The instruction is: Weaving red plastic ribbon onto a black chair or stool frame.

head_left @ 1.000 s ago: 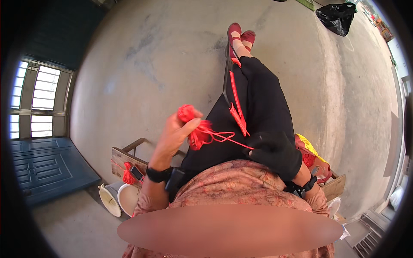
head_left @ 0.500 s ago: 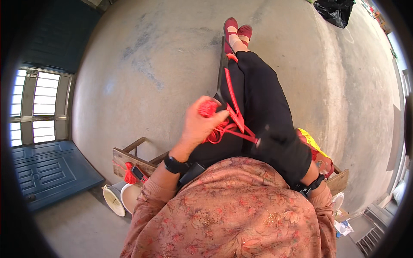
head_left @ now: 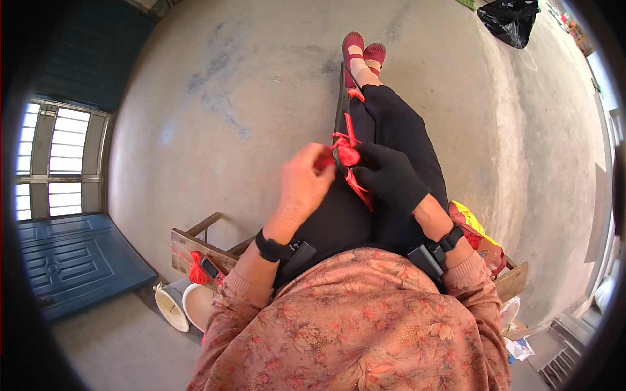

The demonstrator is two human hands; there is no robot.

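A long dark flat bar (head_left: 342, 114) runs from beside my feet up to my lap. A red woven strip (head_left: 349, 127) lies along it, and a bright red bundle of cord (head_left: 349, 156) sits at its near end. My bare left hand (head_left: 304, 184) is closed, slightly blurred, with red cord between its fingers at the bundle's left side. From the right, my black-gloved right hand (head_left: 396, 180) pinches at the bundle with thumb and fingers. Below it a red strip end (head_left: 358, 188) rests on my black trousers. The palms hide part of the cord.
I sit on a wooden bench (head_left: 195, 251) holding a red cord hank (head_left: 197, 266) and a phone (head_left: 211, 268). Pale buckets (head_left: 172, 307) stand at its left. A red and yellow bag (head_left: 479, 238) is on the right. A black plastic bag (head_left: 508, 23) lies on the floor ahead.
My right hand has come forward and left to the dark bar. The red bundle, in my left hand before, is now between both hands at the bar, and the long cord no longer stretches rightward.
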